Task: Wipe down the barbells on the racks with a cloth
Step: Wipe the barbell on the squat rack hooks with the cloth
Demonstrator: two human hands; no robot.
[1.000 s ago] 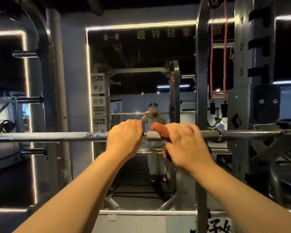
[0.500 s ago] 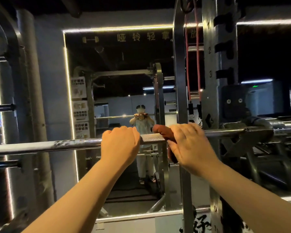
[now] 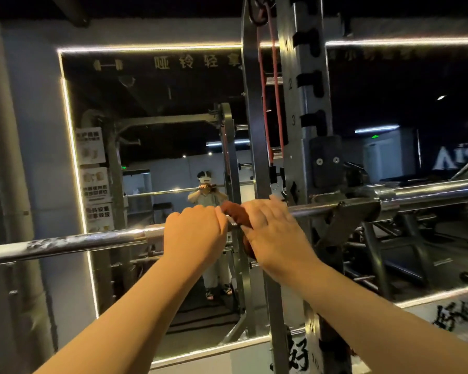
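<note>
A long chrome barbell (image 3: 87, 240) runs across the view at chest height, resting on a rack hook (image 3: 343, 220) at the right. My left hand (image 3: 195, 236) grips the bar overhand near its middle. Right beside it, my right hand (image 3: 276, 236) holds a reddish-brown cloth (image 3: 235, 214) wrapped over the bar; part of the cloth hangs below the bar behind that hand. The two hands almost touch.
The steel rack upright (image 3: 311, 103) with numbered holes stands just right of my hands. Red resistance bands (image 3: 270, 103) hang beside it. A lit-edged wall mirror (image 3: 152, 117) ahead reflects a person and the rack. More racks and bars fill the right side.
The view has swung to the right and tilted, so the bar now slopes up to the right. My right hand with the cloth has slid left, closing the gap to my left hand.
</note>
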